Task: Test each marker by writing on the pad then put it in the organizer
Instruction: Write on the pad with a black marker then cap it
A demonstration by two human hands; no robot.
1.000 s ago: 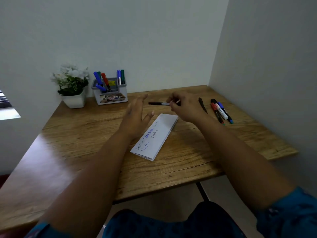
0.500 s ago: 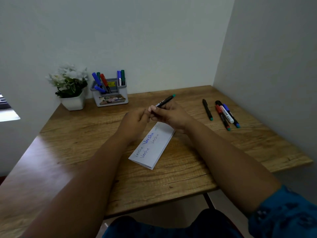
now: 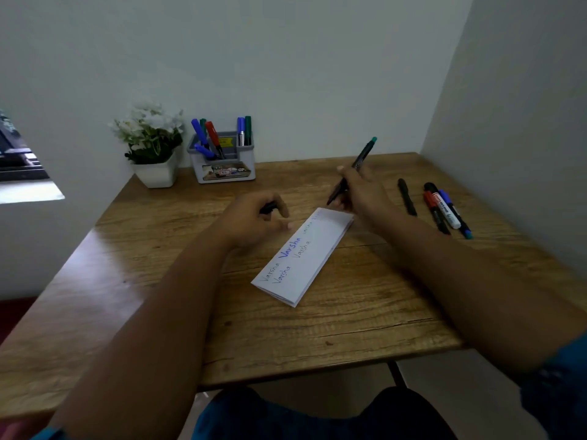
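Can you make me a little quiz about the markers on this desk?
1. True or false: the right hand holds a marker with a green end.
2. What dark thing does the left hand grip?
3. Where is the organizer? A) beside the flower pot B) on the pad C) among the loose markers

Key: 1 true. 2 it looks like the marker's cap. 3 A.
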